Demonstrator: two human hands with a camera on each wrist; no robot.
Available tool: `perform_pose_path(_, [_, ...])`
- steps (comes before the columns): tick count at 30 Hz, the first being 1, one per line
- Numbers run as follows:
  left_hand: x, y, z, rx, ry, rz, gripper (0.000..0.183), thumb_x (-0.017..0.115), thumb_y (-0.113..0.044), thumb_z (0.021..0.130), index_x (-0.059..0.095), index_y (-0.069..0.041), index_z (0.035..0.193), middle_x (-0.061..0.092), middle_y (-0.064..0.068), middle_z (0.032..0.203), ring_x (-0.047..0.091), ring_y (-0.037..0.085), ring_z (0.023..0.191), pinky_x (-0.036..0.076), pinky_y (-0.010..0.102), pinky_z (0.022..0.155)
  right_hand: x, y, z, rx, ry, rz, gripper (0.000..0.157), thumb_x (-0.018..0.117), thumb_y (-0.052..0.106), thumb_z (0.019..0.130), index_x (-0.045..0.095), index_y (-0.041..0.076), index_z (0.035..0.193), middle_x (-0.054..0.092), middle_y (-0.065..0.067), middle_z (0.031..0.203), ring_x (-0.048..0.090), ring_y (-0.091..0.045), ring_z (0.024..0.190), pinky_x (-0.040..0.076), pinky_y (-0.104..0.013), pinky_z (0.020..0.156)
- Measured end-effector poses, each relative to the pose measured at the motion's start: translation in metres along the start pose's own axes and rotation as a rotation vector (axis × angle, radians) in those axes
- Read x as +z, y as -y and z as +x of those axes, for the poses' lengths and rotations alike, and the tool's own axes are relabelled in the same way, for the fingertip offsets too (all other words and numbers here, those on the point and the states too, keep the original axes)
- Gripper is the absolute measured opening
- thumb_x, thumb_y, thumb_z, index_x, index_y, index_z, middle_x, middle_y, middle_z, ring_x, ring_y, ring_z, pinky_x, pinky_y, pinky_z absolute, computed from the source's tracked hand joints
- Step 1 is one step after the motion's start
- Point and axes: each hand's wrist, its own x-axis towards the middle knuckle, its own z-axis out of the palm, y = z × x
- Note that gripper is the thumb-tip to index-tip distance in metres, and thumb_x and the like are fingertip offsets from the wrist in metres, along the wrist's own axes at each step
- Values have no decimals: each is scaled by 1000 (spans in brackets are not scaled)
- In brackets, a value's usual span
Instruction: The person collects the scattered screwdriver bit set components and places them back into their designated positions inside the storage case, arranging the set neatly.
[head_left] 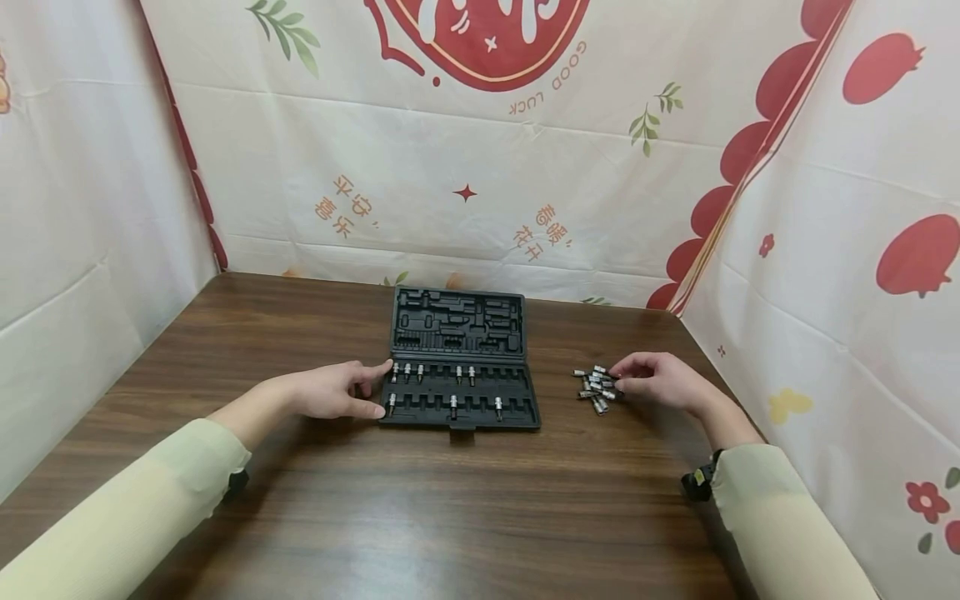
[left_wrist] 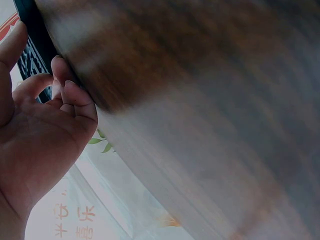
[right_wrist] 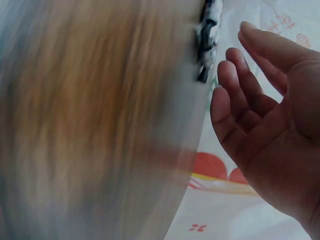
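Note:
A black plastic socket-bit case (head_left: pixel 495 411) lies unfolded on the table, its moulded lid tilted up at the back. Several silver-and-dark bit sockets (head_left: pixel 453 407) sit in two rows of its lower half, among vacant slots. My left hand (head_left: pixel 330 392) touches the case's left side, thumb at the front corner and index finger near the hinge; the other fingers bend inward in the left wrist view. To the right of the case, a loose pile of bit sockets (head_left: pixel 596 385) lies on the wood. My right hand (head_left: pixel 663 382) hovers at the pile's right edge, fingers apart, nothing between them.
The dark brown wooden table (head_left: pixel 450 517) is enclosed by printed white cloth (head_left: pixel 465 158) at the back and both sides. A latch tab (head_left: pixel 462 435) juts from the case's front edge. A black strap device (head_left: pixel 699 482) sits on the right wrist.

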Motion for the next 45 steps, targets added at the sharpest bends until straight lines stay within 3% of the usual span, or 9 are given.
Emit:
perform_pose_path(11, [0,2,1,28,-3,-8,93,75,-44,105,25,-8,175,59,14,123,52,20,92,44,37,87,-3,-16,0,69,8,-67,41,84,37,99,78,5,124,73,-5,102,61,-18,89,51,-30,76])
perform_pose_path(22, [0,1,0,4,-3,1,92,74,-46,105,26,-11,175,58,13,126,53,21,97,44,38,87,3,-14,0,92,18,-92,39,85,38,98,77,5,117,70,-2,91,61,-18,83,49,-33,71])
perform_pose_path(37, [1,2,1,7,-4,0,92,74,-46,105,26,-11,175,58,14,126,54,21,97,45,38,88,2,-12,-7,78,3,24,34,88,25,95,64,4,105,64,-2,87,59,-14,76,52,-30,64])
perform_pose_path(45, [0,2,1,-4,-2,8,92,73,-47,106,25,-12,176,59,15,129,55,22,101,45,40,91,-3,-5,-8,25,-18,76,30,81,18,100,63,3,118,67,-8,96,63,-17,83,53,-30,70])
